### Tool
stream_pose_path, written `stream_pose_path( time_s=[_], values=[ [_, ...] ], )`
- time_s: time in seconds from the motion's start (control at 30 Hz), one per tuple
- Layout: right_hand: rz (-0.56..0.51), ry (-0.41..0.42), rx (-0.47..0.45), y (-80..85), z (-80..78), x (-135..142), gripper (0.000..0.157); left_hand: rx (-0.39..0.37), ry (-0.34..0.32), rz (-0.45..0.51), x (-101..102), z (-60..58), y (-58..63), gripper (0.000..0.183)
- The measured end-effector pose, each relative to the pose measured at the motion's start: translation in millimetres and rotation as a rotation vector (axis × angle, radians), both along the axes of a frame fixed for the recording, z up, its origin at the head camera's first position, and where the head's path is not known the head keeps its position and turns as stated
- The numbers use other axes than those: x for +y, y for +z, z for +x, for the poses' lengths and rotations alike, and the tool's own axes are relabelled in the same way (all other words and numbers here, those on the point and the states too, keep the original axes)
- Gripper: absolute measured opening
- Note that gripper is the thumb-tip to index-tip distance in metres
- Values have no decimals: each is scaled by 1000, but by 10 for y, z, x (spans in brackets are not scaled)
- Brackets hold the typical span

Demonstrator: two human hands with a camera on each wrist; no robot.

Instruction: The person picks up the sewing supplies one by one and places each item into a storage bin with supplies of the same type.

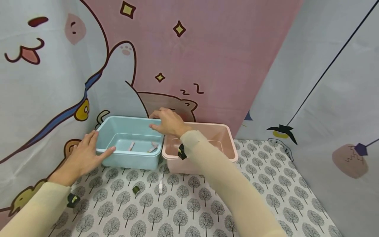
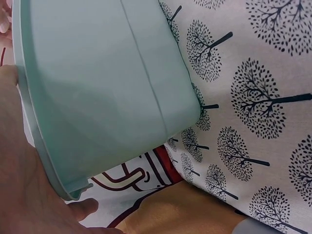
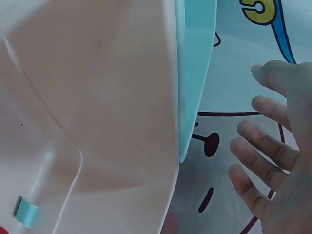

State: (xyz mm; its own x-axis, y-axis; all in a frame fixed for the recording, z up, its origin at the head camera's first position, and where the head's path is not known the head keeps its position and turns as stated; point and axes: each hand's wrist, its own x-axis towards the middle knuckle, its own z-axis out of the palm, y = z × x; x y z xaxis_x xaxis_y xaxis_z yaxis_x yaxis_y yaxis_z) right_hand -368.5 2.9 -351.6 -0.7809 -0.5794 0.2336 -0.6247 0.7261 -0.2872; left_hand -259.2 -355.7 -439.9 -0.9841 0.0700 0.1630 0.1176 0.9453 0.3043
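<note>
A light blue plastic bin (image 1: pixel 130 158) stands on the cloth with a pink plastic bin (image 1: pixel 231 144) right beside it. Fingers outstretched, my left hand (image 1: pixel 81 156) lies at the blue bin's left front corner, its thumb over the front rim. My right hand (image 1: pixel 168 121) hovers around the blue bin's back right corner. Its spread fingers hold nothing in the right wrist view. Inside the blue bin lie a small pale stick-like piece (image 1: pixel 131 146) and similar pale pieces (image 1: pixel 153 147) to its right. The pink bin holds a small teal cylindrical piece (image 3: pixel 27 212); my right forearm hides part of this bin.
In front of the bins, a small dark green spool (image 1: pixel 136 190) and a small white piece (image 1: pixel 161 186) lie on the tree-patterned cloth (image 1: pixel 180 217). A printed curtain (image 1: pixel 225 65) hangs close behind the bins, and another printed sheet (image 1: pixel 325 115) closes the right side.
</note>
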Motion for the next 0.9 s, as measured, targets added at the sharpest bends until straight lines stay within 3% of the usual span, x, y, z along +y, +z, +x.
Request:
stream_pose_path(
  time_s=[0.5, 0.9],
  values=[
    [-28, -44, 45, 66, 365, 359, 40, 22, -3, 6, 30, 23, 23, 121],
    [-90, 5, 82, 31, 686, 709, 40, 4, -9, -3, 22, 40, 34, 120]
  ],
)
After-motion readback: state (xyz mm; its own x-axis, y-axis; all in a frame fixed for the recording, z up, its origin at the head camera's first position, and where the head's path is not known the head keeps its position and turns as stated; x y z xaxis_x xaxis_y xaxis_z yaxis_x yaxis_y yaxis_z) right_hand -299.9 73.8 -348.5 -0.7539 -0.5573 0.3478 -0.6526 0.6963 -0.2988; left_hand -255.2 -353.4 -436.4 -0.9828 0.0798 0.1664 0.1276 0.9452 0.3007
